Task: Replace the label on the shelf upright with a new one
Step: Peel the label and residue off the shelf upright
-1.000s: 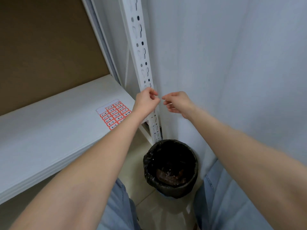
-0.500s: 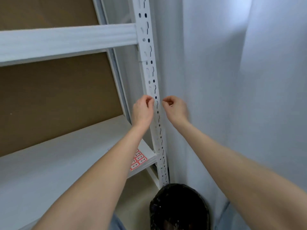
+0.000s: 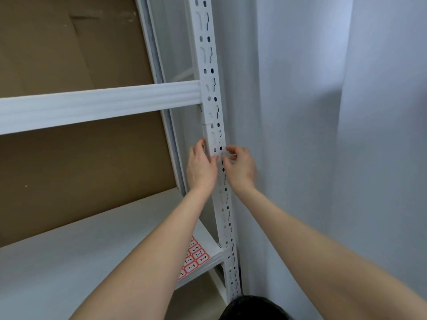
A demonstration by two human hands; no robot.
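The white perforated shelf upright runs from the top of the view down to the floor. Both hands meet on its front face at mid-height. My left hand has its fingers along the post's left edge and its thumb on the front. My right hand has curled fingers that pinch a small white label at the post's right edge. The label spans the gap between the two thumbs; its print is not visible. A sheet of red-bordered numbered labels lies on the lower shelf, partly hidden by my left forearm.
A white shelf beam joins the upright above my hands. Brown cardboard backs the rack. White fabric hangs close on the right. The rim of a black-lined bin shows on the floor at the post's foot.
Both hands rose from just above the bin to mid-height on the upright, and the view tilted up. The fingertips, first apart on either side of the post, now meet on its face.
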